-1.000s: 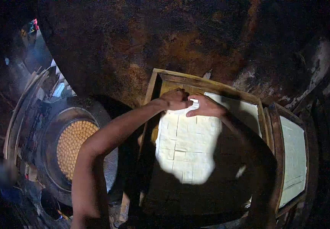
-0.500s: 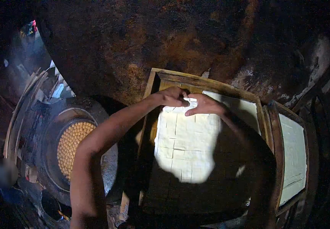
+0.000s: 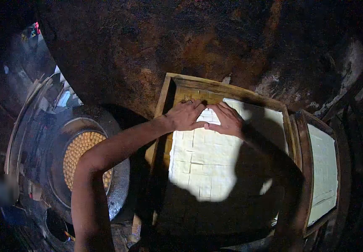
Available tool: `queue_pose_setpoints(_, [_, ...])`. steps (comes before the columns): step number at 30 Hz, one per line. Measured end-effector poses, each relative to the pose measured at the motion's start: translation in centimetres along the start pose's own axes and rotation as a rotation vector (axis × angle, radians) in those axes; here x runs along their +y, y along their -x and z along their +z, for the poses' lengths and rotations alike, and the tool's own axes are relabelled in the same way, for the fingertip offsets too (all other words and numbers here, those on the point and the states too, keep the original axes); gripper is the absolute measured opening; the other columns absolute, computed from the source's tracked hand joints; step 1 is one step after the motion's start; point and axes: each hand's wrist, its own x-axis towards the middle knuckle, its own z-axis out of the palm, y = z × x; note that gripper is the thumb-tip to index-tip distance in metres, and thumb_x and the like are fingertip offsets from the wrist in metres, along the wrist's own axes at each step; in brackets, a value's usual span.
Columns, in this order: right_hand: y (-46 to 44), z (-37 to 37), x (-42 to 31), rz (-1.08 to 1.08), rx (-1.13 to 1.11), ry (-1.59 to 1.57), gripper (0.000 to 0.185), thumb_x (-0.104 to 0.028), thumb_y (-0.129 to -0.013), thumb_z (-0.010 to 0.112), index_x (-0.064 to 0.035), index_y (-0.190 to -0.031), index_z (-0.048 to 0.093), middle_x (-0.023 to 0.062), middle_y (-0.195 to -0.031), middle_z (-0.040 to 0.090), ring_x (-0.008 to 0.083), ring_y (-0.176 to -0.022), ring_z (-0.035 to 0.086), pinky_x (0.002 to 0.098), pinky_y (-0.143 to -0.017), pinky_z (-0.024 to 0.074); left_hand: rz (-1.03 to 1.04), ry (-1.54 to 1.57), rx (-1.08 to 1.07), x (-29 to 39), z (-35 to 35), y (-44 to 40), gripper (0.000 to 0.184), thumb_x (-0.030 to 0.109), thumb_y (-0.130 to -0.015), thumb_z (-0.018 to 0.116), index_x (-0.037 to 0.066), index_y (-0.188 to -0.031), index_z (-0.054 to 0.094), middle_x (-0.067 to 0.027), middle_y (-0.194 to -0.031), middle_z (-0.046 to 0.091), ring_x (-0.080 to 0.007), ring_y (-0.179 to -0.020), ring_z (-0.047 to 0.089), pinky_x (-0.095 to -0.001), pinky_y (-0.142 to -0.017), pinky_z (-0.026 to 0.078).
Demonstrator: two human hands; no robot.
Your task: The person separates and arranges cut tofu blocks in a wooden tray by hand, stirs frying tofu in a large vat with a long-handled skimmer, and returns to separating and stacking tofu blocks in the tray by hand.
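Observation:
A wooden tray holds a white slab scored into small blocks, partly in shadow. My left hand lies over the slab's upper left part, its fingers curved round white pieces. From the other side my right hand presses against the same pieces. The two thumbs almost meet below them, and the fingertips point to the tray's far side. Bare yellowish tray bottom shows beyond and left of the slab.
On the left, a round pan holds several rows of small golden-brown pieces. A second wooden frame with a white slab stands at the right. Behind the tray rises a dark, stained surface.
My left hand has turned and spread along the pieces, with its thumb now nearer me. My right hand's fingers have moved forward, and its thumb has come closer to the left one.

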Motion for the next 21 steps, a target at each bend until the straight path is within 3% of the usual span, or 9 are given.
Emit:
queue_pose_setpoints(5, [0.1, -0.3, -0.3, 0.078, -0.043, 0.004, 0.069, -0.058, -0.076, 0.065, -0.0028, -0.114, 0.050, 0.0184, -0.103, 0.056, 0.0342, -0.099, 0.055, 0.0423, -0.085, 0.0462, -0.067, 0.091, -0.101, 0.2, -0.4, -0.6, 0.072, 0.063, -0.088, 0.042, -0.003, -0.117, 0.047, -0.0267, -0.119, 0.050, -0.0411, -0.099, 0.058, -0.0480, -0.082, 0.050])
queue_pose_setpoints(7, [0.0, -0.2, -0.1, 0.090, -0.056, 0.027, 0.065, -0.055, -0.077, 0.066, -0.0044, -0.114, 0.050, 0.0173, -0.107, 0.056, 0.0326, -0.099, 0.056, 0.0404, -0.081, 0.0481, -0.007, 0.067, 0.002, -0.2, 0.1, -1.0, 0.068, 0.061, -0.087, 0.047, -0.001, -0.116, 0.049, -0.0209, -0.107, 0.056, -0.0383, -0.092, 0.062, -0.0472, -0.077, 0.051])
queue_pose_setpoints(11, [-1.1, 0.4, 1.5, 0.105, -0.023, -0.093, 0.057, -0.049, -0.076, 0.071, -0.0048, -0.107, 0.055, 0.0160, -0.105, 0.059, 0.0290, -0.096, 0.059, 0.0383, -0.080, 0.0486, -0.055, 0.155, -0.047, -0.8, -0.8, -2.2, 0.069, 0.065, -0.085, 0.046, 0.000, -0.105, 0.058, -0.0209, -0.093, 0.062, -0.0363, -0.085, 0.064, -0.0471, -0.076, 0.052])
queue_pose_setpoints(13, [-2.7, 0.1, 3.3, 0.204, -0.153, -0.429, 0.046, -0.039, -0.073, 0.077, -0.0050, -0.099, 0.060, 0.0131, -0.099, 0.063, 0.0251, -0.094, 0.060, 0.0375, -0.084, 0.0470, -0.230, 0.232, -0.164, -2.4, -0.6, -3.9, 0.074, 0.070, -0.084, 0.043, 0.000, -0.097, 0.065, -0.0209, -0.084, 0.065, -0.0336, -0.081, 0.066, -0.0461, -0.075, 0.052])
queue_pose_setpoints(14, [-2.8, 1.4, 4.4, 0.286, -0.079, -0.684, 0.041, -0.032, -0.070, 0.081, -0.0045, -0.094, 0.064, 0.0088, -0.093, 0.064, 0.0237, -0.093, 0.061, 0.0374, -0.087, 0.0461, -0.208, 0.418, -0.099, -4.2, 1.1, -4.8, 0.078, 0.072, -0.084, 0.039, 0.000, -0.097, 0.067, -0.0220, -0.087, 0.066, -0.0314, -0.086, 0.065, -0.0440, -0.078, 0.051])
queue_pose_setpoints(17, [-2.9, 2.7, 7.0, 0.289, 0.082, -0.777, 0.040, -0.029, -0.071, 0.082, -0.0052, -0.097, 0.061, 0.0063, -0.094, 0.064, 0.0204, -0.092, 0.061, 0.0347, -0.086, 0.0468, -0.289, 0.538, -0.055, -4.2, -0.8, -5.4, 0.080, 0.074, -0.083, 0.038, 0.000, -0.099, 0.067, -0.0236, -0.092, 0.065, -0.0323, -0.092, 0.064, -0.0417, -0.084, 0.050])
queue_pose_setpoints(18, [-1.8, 4.9, 8.1, 0.310, 0.162, -0.787, 0.043, -0.029, -0.072, 0.081, -0.0052, -0.099, 0.059, 0.0066, -0.094, 0.064, 0.0187, -0.093, 0.060, 0.0338, -0.087, 0.0465, -0.345, 0.574, -0.179, -3.1, -2.2, -5.1, 0.064, 0.062, -0.088, 0.046, 0.002, -0.107, 0.059, -0.0226, -0.106, 0.063, -0.0339, -0.106, 0.058, -0.0440, -0.095, 0.043])
queue_pose_setpoints(19, [-1.6, 3.4, 6.0, 0.320, 0.156, -0.795, 0.043, -0.029, -0.072, 0.081, -0.0052, -0.099, 0.059, 0.0066, -0.094, 0.064, 0.0187, -0.093, 0.060, 0.0338, -0.087, 0.0465, -0.348, 0.582, -0.188, -2.2, -2.7, -4.6, 0.064, 0.062, -0.088, 0.046, 0.002, -0.107, 0.059, -0.0226, -0.106, 0.063, -0.0339, -0.106, 0.058, -0.0440, -0.095, 0.043])
queue_pose_setpoints(21, [-1.0, -0.3, 2.5, 0.267, -0.161, -1.087, 0.044, -0.028, -0.073, 0.081, -0.0052, -0.101, 0.057, 0.0075, -0.094, 0.064, 0.0184, -0.092, 0.060, 0.0344, -0.085, 0.0466, -0.339, 0.591, -0.310, -0.2, -3.5, -3.2, 0.062, 0.061, -0.090, 0.044, 0.002, -0.104, 0.058, -0.0224, -0.104, 0.063, -0.0343, -0.105, 0.058, -0.0446, -0.094, 0.043])
